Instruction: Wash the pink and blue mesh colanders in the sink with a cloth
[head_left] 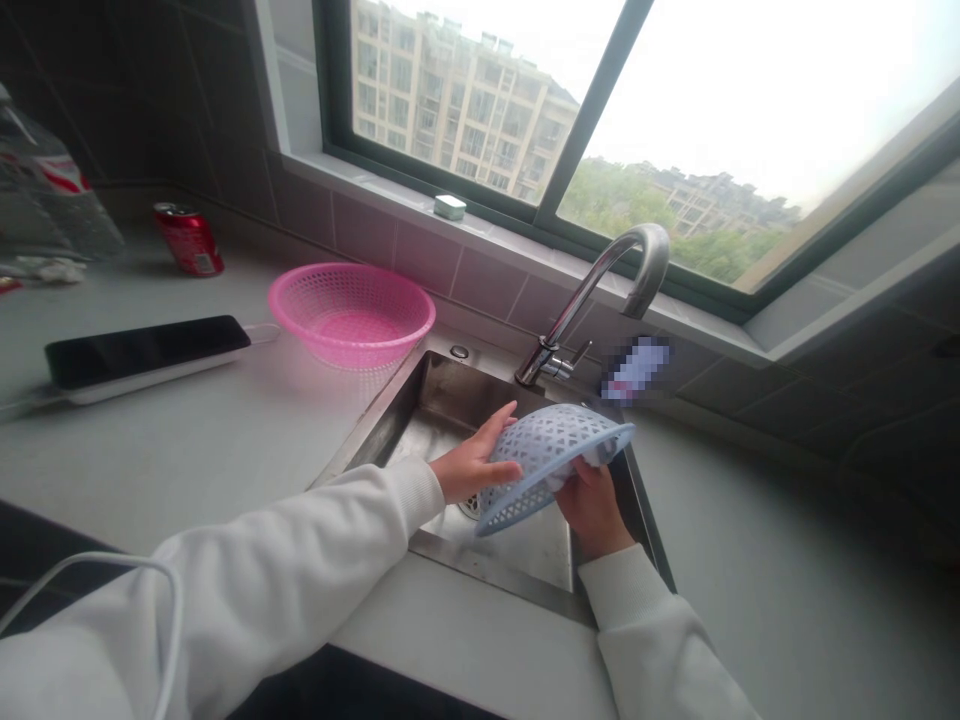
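A light blue perforated plastic basket (547,450) is tilted in the air over the stainless steel sink (442,400). My left hand (476,465) presses its spread fingers against the basket's outer side. My right hand (592,510) grips the basket from below at the far rim. A white cloth (592,452) shows through and inside the basket, close to my right hand's fingers. The sink's drain (469,505) is partly hidden beneath the basket. A chrome gooseneck faucet (577,290) rises behind the sink, apart from both hands.
A pink mesh basket (352,345) stands on the grey countertop (187,460) left of the sink. Further left lie a black device on a white strip (146,352), a red can (189,240) and a clear plastic bag (45,190). A pixelated patch (637,368) sits behind the sink.
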